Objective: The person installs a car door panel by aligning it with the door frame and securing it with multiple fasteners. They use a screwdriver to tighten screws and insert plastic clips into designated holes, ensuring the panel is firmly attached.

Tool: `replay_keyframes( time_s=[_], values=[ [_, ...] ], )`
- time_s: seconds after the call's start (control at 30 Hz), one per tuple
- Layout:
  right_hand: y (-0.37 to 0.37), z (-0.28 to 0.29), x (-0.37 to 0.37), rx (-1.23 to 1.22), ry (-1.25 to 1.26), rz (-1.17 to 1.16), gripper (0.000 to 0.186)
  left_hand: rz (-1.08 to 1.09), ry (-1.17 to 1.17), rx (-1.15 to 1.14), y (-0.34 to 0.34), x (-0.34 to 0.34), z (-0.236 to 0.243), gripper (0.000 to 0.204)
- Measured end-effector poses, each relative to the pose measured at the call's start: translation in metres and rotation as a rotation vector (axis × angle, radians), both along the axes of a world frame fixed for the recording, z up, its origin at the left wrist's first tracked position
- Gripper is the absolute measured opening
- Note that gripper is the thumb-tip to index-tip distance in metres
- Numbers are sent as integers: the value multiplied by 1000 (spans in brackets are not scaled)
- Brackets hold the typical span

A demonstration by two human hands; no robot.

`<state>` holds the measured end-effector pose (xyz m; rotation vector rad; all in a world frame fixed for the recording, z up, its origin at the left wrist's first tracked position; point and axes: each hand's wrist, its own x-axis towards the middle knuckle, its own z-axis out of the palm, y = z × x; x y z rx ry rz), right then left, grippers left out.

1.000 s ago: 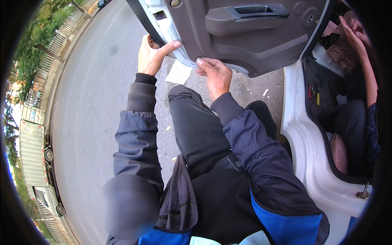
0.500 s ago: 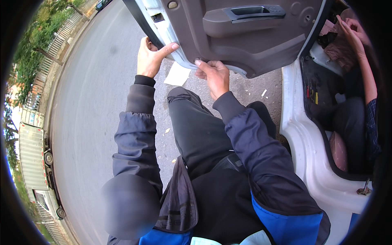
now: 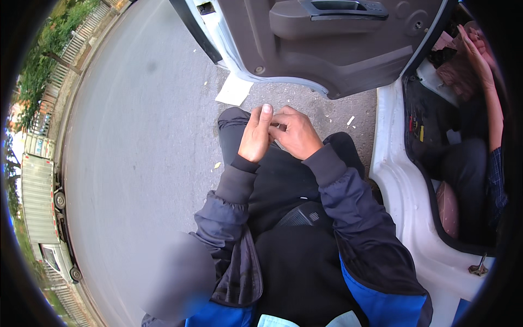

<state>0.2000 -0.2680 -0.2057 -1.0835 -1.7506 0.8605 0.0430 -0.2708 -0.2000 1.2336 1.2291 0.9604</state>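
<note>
Above my knees, my left hand and my right hand are together, apart from the vehicle door. The left thumb points up and its fingers curl in behind it. My right fingers are bent against the left ones, closed in a pinch. Anything between the fingertips is too small or too covered to make out. Beyond my hands stands the open door, with a brown inner panel and white metal edges. A round plug sits in the panel's lower left corner.
A white sheet lies on the asphalt under the door. At right, past the white sill, another person sits in the cab. Red and yellow tools lie on the cab floor. A box truck is at far left.
Both hands have left the door's lower corner, come back toward me and met above my knees. The door sits slightly higher in view.
</note>
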Motion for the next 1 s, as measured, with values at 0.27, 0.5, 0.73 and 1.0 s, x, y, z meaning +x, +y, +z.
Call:
replay_keyframes(
  time_s=[0.27, 0.5, 0.73, 1.0],
  values=[
    [-4, 10, 1, 123, -88, -36, 13, -39, -18, -124, 13, 2, 15, 92],
    [0, 6, 2, 2, -43, 27, 17, -22, 95, -19, 7, 6, 18, 96],
    [-1, 9, 2, -108, 12, 12, 22, -47, 104, 76, 3, 6, 24, 91],
    [33, 25, -24, -417, 993, -177, 16, 337, 271, 747, 86, -73, 66, 121]
  ],
)
